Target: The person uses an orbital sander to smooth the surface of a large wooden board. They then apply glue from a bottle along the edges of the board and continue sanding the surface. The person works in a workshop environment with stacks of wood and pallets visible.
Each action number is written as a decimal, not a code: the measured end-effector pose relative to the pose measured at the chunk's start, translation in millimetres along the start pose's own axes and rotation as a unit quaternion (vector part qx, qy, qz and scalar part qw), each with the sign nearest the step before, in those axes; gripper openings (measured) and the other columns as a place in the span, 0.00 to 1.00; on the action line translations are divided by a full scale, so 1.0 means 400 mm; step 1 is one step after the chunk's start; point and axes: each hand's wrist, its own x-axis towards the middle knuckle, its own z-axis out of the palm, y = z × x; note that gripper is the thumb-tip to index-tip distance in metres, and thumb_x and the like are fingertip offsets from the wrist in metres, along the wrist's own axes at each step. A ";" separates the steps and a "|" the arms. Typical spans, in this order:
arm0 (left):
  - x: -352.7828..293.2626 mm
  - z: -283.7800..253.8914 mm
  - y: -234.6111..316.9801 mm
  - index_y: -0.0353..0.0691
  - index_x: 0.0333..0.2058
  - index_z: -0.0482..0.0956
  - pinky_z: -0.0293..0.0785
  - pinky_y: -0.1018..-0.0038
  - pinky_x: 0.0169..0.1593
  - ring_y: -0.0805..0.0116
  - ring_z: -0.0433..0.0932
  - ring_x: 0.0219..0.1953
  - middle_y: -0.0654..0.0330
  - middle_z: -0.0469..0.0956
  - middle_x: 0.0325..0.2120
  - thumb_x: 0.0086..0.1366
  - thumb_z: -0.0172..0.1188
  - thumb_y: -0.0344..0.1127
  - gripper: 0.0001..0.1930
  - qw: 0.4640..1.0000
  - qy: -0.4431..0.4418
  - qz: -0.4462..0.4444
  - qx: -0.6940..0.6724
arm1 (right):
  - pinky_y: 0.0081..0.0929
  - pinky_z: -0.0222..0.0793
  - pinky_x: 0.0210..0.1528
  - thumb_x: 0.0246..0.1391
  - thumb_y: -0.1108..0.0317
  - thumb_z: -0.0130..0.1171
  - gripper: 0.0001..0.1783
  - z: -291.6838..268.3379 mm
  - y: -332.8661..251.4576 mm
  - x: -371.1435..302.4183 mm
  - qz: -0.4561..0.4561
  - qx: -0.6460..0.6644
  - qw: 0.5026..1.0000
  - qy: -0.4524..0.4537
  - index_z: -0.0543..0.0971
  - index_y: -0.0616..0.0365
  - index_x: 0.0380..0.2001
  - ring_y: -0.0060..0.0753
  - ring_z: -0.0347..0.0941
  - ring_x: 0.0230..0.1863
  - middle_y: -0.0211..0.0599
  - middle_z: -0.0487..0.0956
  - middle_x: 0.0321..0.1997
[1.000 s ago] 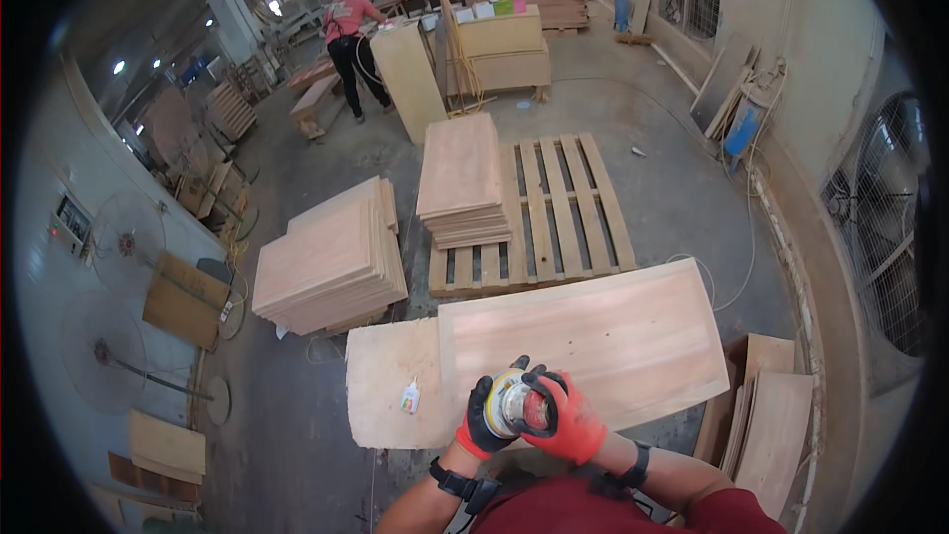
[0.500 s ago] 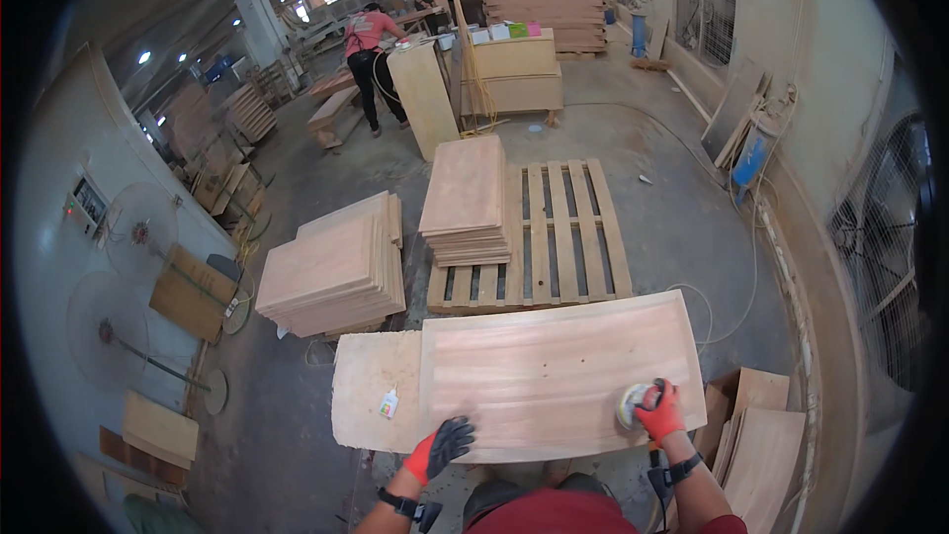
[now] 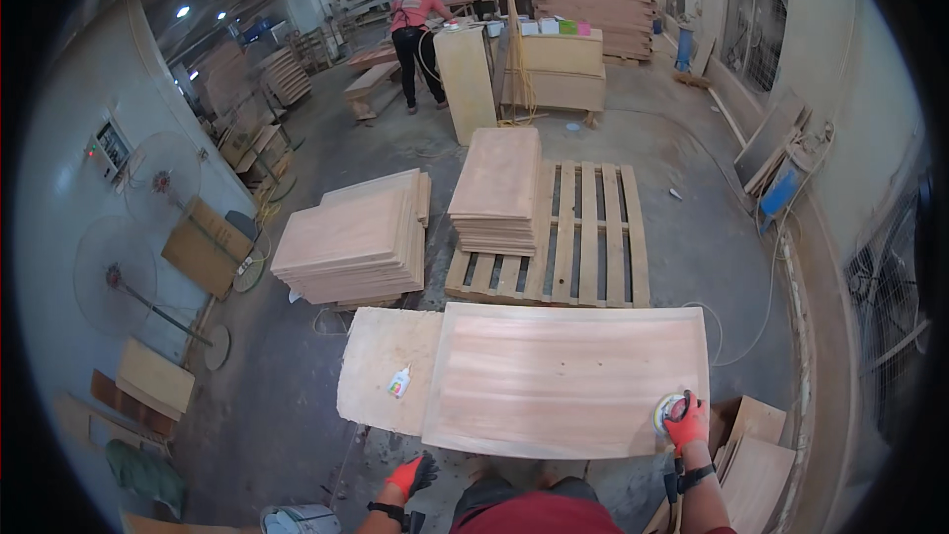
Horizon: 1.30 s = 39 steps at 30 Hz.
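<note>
A pale wooden panel [image 3: 568,381] with a raised border lies in front of me. My right hand [image 3: 689,423], in a red and black glove, is closed over a round sander [image 3: 665,413] at the panel's right end. A hose runs down from it beside my forearm. My left hand [image 3: 412,476], gloved the same way, hangs off the panel's near left corner, holding nothing, fingers loosely stretched out. Left of the panel, a rough light board [image 3: 381,346] carries a small white bottle [image 3: 398,383] with a coloured label.
Beyond the panel stand two stacks of panels [image 3: 351,242] [image 3: 497,178], one on a slatted pallet [image 3: 591,227]. Loose boards [image 3: 756,475] lean close by my right arm. Fans [image 3: 115,277] line the left wall. A person in a pink shirt [image 3: 415,10] works farther off.
My left hand has come off the panel, toward me and to the left. My right hand has shifted the sander slightly right, to the panel's end. The view has swung a little.
</note>
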 end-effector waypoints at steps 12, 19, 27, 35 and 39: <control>0.156 -0.094 -0.013 0.42 0.53 0.78 0.79 0.70 0.46 0.63 0.83 0.43 0.57 0.84 0.44 0.75 0.53 0.51 0.20 0.987 -0.093 0.022 -0.127 | 0.42 0.68 0.68 0.39 0.61 0.77 0.64 0.030 -0.026 -0.050 0.094 -0.025 0.995 0.013 0.49 0.44 0.76 0.61 0.65 0.70 0.62 0.54 0.76; 0.212 -0.255 -0.049 0.41 0.51 0.80 0.80 0.69 0.44 0.62 0.84 0.41 0.57 0.84 0.41 0.74 0.54 0.52 0.20 0.987 -0.096 0.019 -0.131 | 0.44 0.64 0.71 0.41 0.57 0.76 0.61 0.020 -0.095 -0.094 0.121 -0.109 0.987 0.017 0.51 0.45 0.75 0.58 0.61 0.73 0.63 0.53 0.76; 0.121 -0.393 -0.011 0.35 0.52 0.82 0.79 0.70 0.48 0.66 0.84 0.43 0.55 0.85 0.45 0.73 0.56 0.48 0.22 0.974 -0.019 0.141 -0.177 | 0.45 0.60 0.72 0.46 0.53 0.73 0.54 0.025 -0.282 -0.179 0.000 -0.172 0.983 0.068 0.58 0.47 0.73 0.59 0.58 0.73 0.61 0.60 0.73; 0.107 -0.442 0.124 0.36 0.50 0.82 0.80 0.75 0.39 0.69 0.84 0.35 0.57 0.86 0.37 0.74 0.55 0.39 0.15 0.964 0.013 0.219 -0.153 | 0.47 0.60 0.72 0.47 0.52 0.73 0.54 0.113 -0.430 -0.254 -0.039 -0.185 0.982 0.001 0.57 0.47 0.74 0.61 0.57 0.74 0.63 0.59 0.73; 0.100 -0.353 0.260 0.38 0.50 0.80 0.81 0.72 0.39 0.71 0.83 0.34 0.57 0.85 0.37 0.67 0.64 0.34 0.14 0.950 0.044 0.309 0.024 | 0.45 0.61 0.71 0.47 0.52 0.73 0.52 0.141 -0.469 -0.304 -0.090 -0.167 0.982 -0.009 0.60 0.48 0.73 0.61 0.59 0.73 0.61 0.60 0.73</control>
